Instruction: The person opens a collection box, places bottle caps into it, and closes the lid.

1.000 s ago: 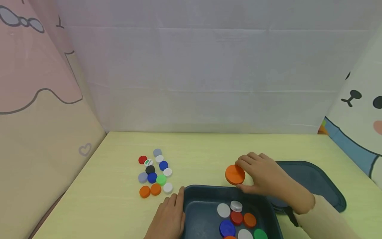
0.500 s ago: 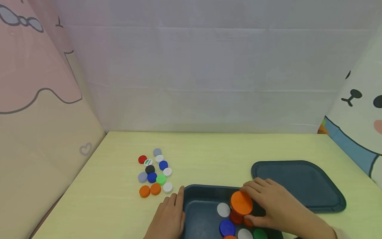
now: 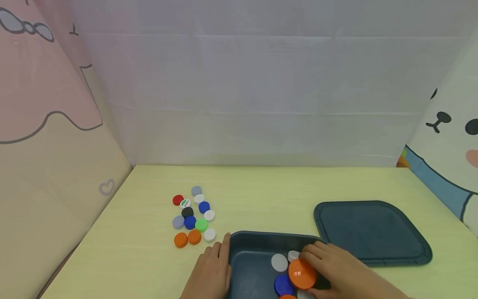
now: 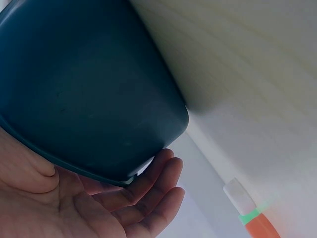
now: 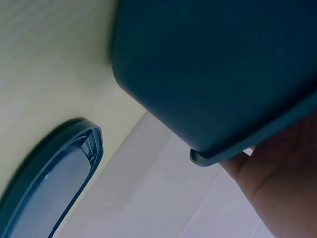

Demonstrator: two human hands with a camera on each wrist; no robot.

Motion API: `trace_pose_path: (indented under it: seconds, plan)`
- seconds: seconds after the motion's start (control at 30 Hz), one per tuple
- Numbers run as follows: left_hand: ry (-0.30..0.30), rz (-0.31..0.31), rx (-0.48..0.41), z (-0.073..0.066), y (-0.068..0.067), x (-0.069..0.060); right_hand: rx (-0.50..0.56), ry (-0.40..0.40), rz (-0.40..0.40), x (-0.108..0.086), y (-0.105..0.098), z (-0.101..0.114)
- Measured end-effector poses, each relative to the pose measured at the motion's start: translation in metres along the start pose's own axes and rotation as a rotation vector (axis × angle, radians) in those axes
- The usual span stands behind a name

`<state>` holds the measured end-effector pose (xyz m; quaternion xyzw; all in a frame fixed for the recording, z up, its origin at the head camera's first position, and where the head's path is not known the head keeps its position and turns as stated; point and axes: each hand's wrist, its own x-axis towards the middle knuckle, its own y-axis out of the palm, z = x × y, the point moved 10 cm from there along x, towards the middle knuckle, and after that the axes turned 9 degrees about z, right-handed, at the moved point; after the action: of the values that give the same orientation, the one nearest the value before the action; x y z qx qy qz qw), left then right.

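Note:
A large orange bottle cap is pinched at its right side between the fingers and thumb of my right hand, low inside the dark blue plastic box. Close to it lie white caps and a blue cap, with part of another orange cap at the frame's lower edge. My left hand holds the box's left rim. In the left wrist view its fingers curve near the box's outer wall; the thumb is mostly hidden behind the rim. The right wrist view does not show the pinched cap.
Left of the box, several caps in red, white, grey, black, blue, green and orange lie grouped on the pale yellow table. The box's dark blue lid lies flat at the right. White sheeting stands behind.
My right hand has carried the large orange cap from behind the box over its rim and down into it, over the other caps. The left hand stays at the rim.

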<state>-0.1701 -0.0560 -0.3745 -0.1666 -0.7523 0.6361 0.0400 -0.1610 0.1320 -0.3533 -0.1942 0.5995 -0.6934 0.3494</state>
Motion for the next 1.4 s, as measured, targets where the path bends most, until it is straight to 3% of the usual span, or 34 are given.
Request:
trace_pose_path:
  seconds: [0.27, 0.5, 0.83, 1.0, 1.2, 1.4]
  plan:
    - [-0.005, 0.009, -0.009, 0.001, 0.001, 0.000, 0.083, 0.018, 0.045, 0.002, 0.012, -0.002]
    - [-0.001, -0.008, -0.005, 0.001, 0.000, 0.000, 0.057, -0.012, -0.003, 0.000, 0.013, 0.000]
    - [0.006, -0.033, 0.015, -0.001, -0.002, -0.002, 0.077, 0.029, 0.044, -0.001, 0.017, -0.003]
    - [0.014, -0.035, 0.018, 0.000, -0.001, -0.001, -0.100, -0.006, -0.162, -0.010, 0.000, 0.006]
    - [0.036, -0.056, 0.018, -0.001, -0.001, -0.001, -0.255, 0.051, -0.414, -0.028, -0.016, 0.008]
    - [0.034, -0.060, 0.032, -0.001, -0.002, -0.002, -0.263, 0.173, -0.488, -0.040, -0.018, -0.005]
